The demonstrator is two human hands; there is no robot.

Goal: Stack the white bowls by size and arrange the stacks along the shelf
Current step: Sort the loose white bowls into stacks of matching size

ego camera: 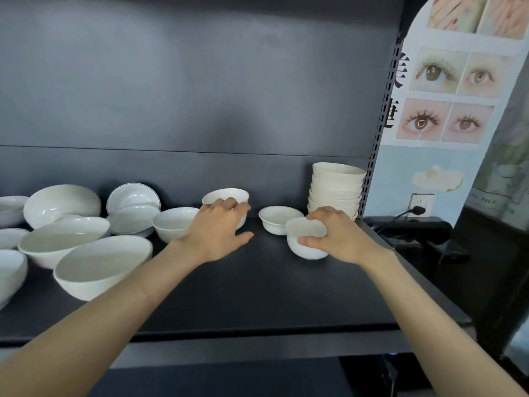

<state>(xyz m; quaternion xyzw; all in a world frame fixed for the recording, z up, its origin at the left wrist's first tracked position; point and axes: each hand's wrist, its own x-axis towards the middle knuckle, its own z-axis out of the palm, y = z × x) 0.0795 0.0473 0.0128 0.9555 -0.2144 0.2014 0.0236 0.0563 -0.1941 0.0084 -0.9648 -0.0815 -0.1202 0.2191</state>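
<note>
My left hand (219,229) reaches over a small white bowl (229,197) near the shelf's middle, fingers curled over its near rim. My right hand (335,232) grips another small white bowl (307,239), thumb on its side and fingers over the rim, tilted a little. Between the two stands a third small bowl (279,220). A tall stack of small bowls (336,187) stands at the right end of the dark shelf (243,285). Another small bowl (173,223) sits left of my left wrist.
Large and medium white bowls (103,265) lie loose at the left, some leaning on each other (133,197). A perforated upright (378,133) bounds the shelf at the right. Beyond it hang a poster (446,96) and a plugged-in cable (415,210).
</note>
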